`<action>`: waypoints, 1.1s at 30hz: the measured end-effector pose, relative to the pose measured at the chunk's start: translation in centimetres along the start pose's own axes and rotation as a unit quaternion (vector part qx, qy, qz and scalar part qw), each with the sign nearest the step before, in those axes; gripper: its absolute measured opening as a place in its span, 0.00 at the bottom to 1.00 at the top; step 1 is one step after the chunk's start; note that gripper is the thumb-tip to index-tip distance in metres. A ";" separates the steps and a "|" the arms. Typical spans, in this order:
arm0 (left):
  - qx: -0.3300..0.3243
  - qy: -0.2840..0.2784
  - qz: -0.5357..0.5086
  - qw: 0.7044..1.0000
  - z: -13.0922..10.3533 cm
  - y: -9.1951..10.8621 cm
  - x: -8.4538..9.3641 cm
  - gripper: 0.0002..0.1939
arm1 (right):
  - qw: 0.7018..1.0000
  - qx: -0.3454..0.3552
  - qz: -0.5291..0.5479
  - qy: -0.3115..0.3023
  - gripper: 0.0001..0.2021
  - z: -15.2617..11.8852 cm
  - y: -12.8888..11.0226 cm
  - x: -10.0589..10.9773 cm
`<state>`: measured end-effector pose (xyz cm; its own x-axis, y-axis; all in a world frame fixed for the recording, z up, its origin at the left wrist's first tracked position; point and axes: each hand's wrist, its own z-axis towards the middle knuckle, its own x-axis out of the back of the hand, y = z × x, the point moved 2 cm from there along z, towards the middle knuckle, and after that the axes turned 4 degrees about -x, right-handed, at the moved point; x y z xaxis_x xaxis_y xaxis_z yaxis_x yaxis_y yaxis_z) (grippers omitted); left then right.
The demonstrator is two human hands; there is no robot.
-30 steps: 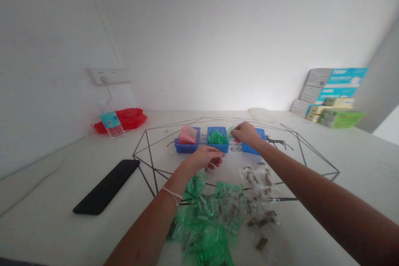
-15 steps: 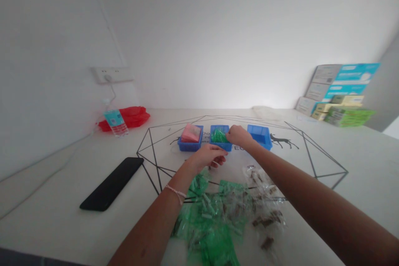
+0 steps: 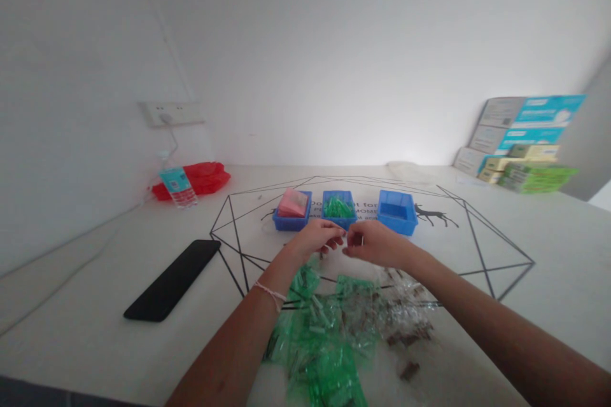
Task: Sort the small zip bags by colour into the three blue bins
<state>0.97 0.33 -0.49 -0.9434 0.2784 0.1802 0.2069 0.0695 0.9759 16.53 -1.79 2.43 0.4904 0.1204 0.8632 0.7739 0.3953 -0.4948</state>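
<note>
My left hand (image 3: pixel 321 238) and my right hand (image 3: pixel 372 243) almost meet just in front of the middle blue tray (image 3: pixel 341 221). Both are closed with bent fingertips pinched together; whatever lies between them is too small to make out. Thin green pieces (image 3: pixel 338 206) fill that middle tray. To its left, a second blue tray (image 3: pixel 290 224) holds a stack of pink sheets (image 3: pixel 293 203). A third blue tray (image 3: pixel 398 224) stands on the right. Below my hands lie green plastic packets (image 3: pixel 329 362) and clear packets with brown pieces (image 3: pixel 405 324).
A black flat slab (image 3: pixel 172 280) lies on the left of the white table (image 3: pixel 496 337). Further back are a bottle (image 3: pixel 178 187) and a red plastic bag (image 3: pixel 210 178). Stacked boxes (image 3: pixel 520 130) stand at the far right, with a clear bag (image 3: pixel 410 172) nearby.
My right hand has come out of the middle tray, moving toward me and down beside my left hand. My left hand has hardly moved.
</note>
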 end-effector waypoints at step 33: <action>0.020 -0.030 -0.175 0.984 0.7 -0.9 -0.6 0.17 | 0.822 -0.163 0.545 0.025 0.13 -2.4 5.8 -1.6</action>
<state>1.49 0.79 -1.60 -0.9421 0.2866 -0.1743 -0.1163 0.2081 0.9712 21.16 -1.86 -2.09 0.9735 0.1998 -0.1116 -0.0735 -0.1889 -0.9793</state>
